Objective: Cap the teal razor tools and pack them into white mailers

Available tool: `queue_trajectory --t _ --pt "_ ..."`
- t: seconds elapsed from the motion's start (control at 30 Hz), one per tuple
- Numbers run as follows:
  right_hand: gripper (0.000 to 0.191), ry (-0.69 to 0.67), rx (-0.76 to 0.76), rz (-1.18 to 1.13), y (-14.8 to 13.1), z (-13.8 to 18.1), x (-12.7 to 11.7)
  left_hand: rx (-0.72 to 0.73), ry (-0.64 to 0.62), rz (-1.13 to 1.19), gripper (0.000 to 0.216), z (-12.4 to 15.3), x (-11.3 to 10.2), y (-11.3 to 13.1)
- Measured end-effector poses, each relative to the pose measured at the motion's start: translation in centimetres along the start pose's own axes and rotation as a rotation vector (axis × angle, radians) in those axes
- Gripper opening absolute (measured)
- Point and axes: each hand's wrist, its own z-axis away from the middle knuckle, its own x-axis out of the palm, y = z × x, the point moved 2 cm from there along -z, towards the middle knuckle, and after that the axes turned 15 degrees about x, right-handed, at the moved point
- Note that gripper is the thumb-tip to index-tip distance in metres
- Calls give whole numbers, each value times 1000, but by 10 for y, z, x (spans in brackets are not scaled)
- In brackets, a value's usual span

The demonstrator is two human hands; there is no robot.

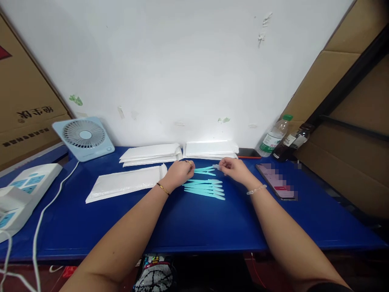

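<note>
Both of my hands reach over a blue table. My left hand is closed, with a ring and a bracelet, and pinches the left end of thin turquoise plastic pieces. My right hand is closed on the clear tip at their right end. Just below the hands, several more turquoise pieces lie side by side on the table. A white padded envelope lies flat to the left of my left hand.
Two stacks of white envelopes sit at the back by the wall. A light blue fan and a white power strip with cords are at left. A phone and two bottles are at right. Cardboard boxes flank both sides.
</note>
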Motion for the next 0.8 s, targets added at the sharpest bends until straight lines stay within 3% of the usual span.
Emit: queue_trajectory --t 0.2,0.63,0.8 --pt "23 -34 18 -247 -6 1 1 -9 38 147 16 5 -3 -2" --pt "24 -69 -28 -282 -8 1 4 -18 56 187 15 5 2 -6" --pt "27 -213 -13 -325 -13 5 12 1 35 224 18 4 5 -1"
